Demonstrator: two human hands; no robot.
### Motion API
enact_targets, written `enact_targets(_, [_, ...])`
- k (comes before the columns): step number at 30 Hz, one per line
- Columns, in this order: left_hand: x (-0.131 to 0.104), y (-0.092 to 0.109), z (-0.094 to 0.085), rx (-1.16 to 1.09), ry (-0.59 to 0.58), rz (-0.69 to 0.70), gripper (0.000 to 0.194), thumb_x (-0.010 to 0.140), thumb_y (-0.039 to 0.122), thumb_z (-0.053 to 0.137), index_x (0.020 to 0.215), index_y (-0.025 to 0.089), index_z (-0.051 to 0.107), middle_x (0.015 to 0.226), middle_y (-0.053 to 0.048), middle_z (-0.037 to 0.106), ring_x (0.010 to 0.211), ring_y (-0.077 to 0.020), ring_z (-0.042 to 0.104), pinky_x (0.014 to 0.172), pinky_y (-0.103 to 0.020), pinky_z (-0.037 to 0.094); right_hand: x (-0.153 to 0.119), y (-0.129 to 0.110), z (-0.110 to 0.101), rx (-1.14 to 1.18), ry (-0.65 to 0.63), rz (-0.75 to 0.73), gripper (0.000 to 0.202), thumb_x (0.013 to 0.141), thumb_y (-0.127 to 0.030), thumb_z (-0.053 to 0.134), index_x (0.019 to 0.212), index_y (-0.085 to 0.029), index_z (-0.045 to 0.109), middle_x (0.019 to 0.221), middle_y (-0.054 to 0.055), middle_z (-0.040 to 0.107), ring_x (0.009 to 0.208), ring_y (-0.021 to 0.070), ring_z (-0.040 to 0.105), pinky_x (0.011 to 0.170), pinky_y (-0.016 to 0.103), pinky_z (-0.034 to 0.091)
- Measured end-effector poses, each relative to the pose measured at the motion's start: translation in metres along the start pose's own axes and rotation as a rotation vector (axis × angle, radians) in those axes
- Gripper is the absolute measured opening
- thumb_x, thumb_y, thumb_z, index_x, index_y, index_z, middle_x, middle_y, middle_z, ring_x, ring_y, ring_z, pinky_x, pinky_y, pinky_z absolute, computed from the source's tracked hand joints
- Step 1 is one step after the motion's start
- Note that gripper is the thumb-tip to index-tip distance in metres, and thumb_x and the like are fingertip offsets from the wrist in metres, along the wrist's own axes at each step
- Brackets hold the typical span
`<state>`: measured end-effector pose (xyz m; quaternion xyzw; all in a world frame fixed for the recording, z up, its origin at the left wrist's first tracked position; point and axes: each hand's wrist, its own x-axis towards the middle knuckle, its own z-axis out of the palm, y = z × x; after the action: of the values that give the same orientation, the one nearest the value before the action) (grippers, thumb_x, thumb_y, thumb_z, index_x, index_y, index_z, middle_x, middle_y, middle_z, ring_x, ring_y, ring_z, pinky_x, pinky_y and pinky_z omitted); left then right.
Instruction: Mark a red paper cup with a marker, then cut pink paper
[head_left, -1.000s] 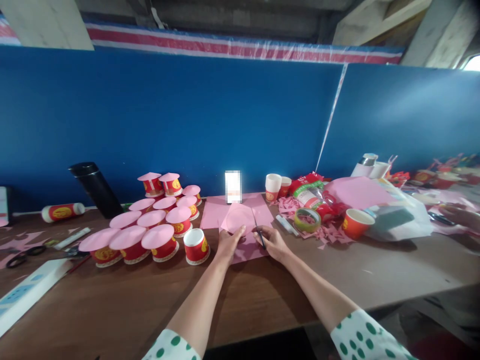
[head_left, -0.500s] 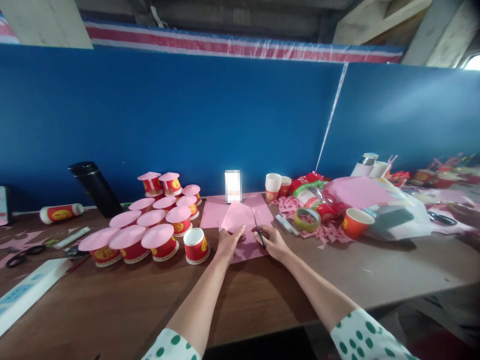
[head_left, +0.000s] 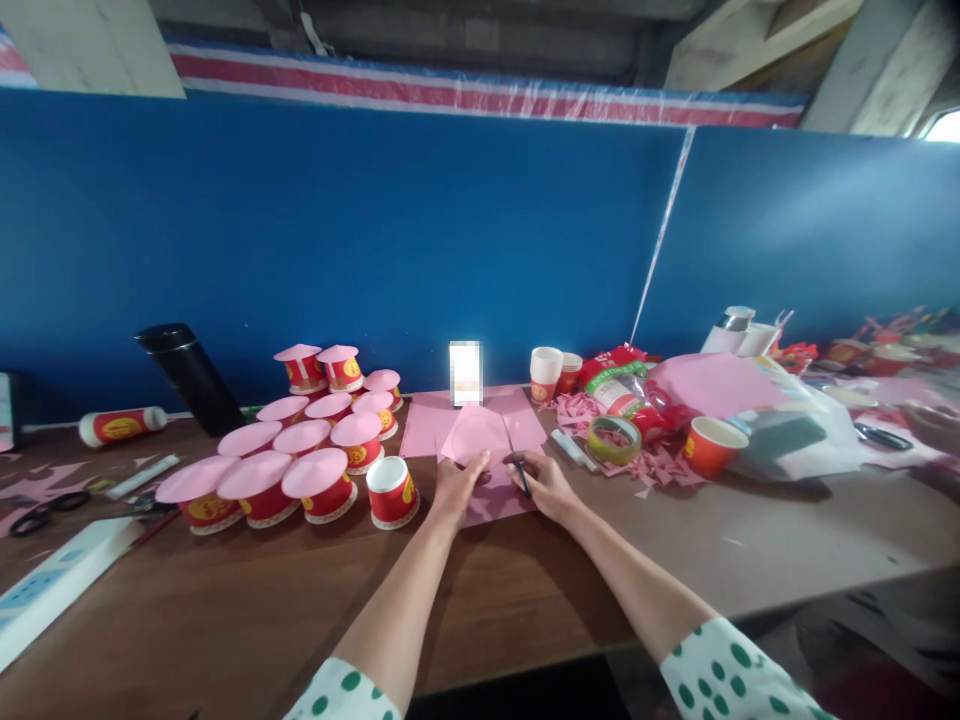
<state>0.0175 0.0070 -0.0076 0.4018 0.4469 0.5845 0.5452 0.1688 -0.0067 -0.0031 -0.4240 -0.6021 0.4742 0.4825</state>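
Observation:
My left hand pinches the lower edge of a pink paper that bears a faint round outline. Dark scissors are in my right hand, their blades at the paper's right edge and pointing away from me. Under the held piece lie larger pink sheets on the brown table. To the left stand several red cups with pink paper discs on top, and beside them an uncovered red cup stands upside down.
A black bottle leans at the left, near a white power strip. Green tape, pink scraps, a red-green bag and an orange cup lie right. A phone-like bright screen stands behind the sheets.

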Motion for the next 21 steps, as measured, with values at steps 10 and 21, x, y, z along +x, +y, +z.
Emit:
enact_targets(10, [0.0001,0.0021,0.0014,-0.005,0.032,-0.001,0.043,0.051,0.043,0.075,0.072,0.008,0.064,0.056,-0.004,0.061,0.047,-0.0106,0.056,0.049,-0.023,0.049,0.0007,0.0023,0.0000,0.036,-0.001,0.004,0.040,0.065,-0.047,0.066,0.086,-0.013,0.061,0.053,-0.004,0.049,0.044,0.0069,0.043,0.042,0.019,0.036])
enact_targets(21, [0.0014,-0.0001,0.0015,-0.005,0.031,0.005,0.043,0.055,0.042,0.074,0.077,0.007,0.064,0.060,-0.005,0.063,0.049,-0.0104,0.057,0.049,-0.022,0.048,0.0014,0.0039,0.0003,0.049,-0.008,0.011,0.037,0.066,-0.044,0.066,0.086,-0.013,0.061,0.051,-0.004,0.050,0.043,0.0071,0.043,0.041,0.019,0.035])
